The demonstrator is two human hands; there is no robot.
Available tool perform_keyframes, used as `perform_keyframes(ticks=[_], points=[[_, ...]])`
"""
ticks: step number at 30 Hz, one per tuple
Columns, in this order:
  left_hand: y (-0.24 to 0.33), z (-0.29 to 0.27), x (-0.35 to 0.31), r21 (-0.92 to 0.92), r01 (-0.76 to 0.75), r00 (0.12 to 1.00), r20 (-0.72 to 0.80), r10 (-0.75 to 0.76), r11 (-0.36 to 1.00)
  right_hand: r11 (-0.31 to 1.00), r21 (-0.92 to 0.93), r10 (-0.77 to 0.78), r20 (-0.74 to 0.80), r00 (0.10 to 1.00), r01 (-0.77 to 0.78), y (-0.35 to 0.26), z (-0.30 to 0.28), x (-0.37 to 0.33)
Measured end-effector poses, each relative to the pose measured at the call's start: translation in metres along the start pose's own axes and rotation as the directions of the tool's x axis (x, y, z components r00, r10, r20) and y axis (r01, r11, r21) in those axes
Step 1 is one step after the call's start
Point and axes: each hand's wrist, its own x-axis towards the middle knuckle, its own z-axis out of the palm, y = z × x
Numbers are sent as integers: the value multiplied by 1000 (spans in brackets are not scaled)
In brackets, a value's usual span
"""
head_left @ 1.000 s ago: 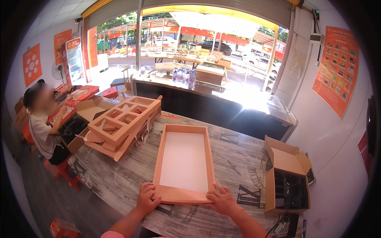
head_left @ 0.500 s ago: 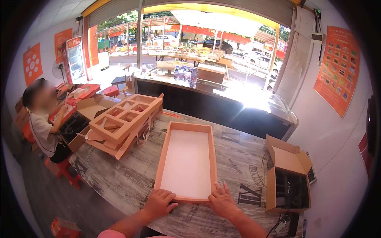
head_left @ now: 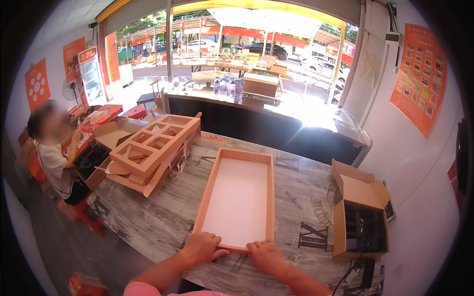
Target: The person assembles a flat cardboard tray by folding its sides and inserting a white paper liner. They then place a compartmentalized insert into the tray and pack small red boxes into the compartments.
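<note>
A shallow rectangular cardboard tray (head_left: 270, 197) with orange-brown walls and a white floor lies lengthwise before me on the table, its inside bare. At its near left corner my left hand (head_left: 201, 246) is closed over the wall, with the thumb along the outer front face. My right hand (head_left: 265, 256) grips the near wall toward the right corner, fingertips curled over the top edge. The parts of both hands' fingers behind the wall are hidden.
Stacked cardboard trays with square compartments (head_left: 153, 143) stand at the left. An open cardboard box with dark lining (head_left: 340, 232) sits at the right, cables beside it. Beyond the wood-patterned table (head_left: 291, 217), bottles (head_left: 228, 86) stand on a counter. A person (head_left: 54, 153) sits far left.
The tray has turned slightly, its far end shifting right. My right hand has moved left along the near wall, and its fingers have curled over the edge.
</note>
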Motion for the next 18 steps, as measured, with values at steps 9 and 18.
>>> perform_keyframes(ticks=[9,18], points=[[-5,-3,9,-3,41,995,92,-40,999,995,-86,37,-57,998,-42,-8,-18,-5],[-10,-2,13,-21,19,999,40,-18,1000,1000,20,-3,-274,962,9,0,2,-11]])
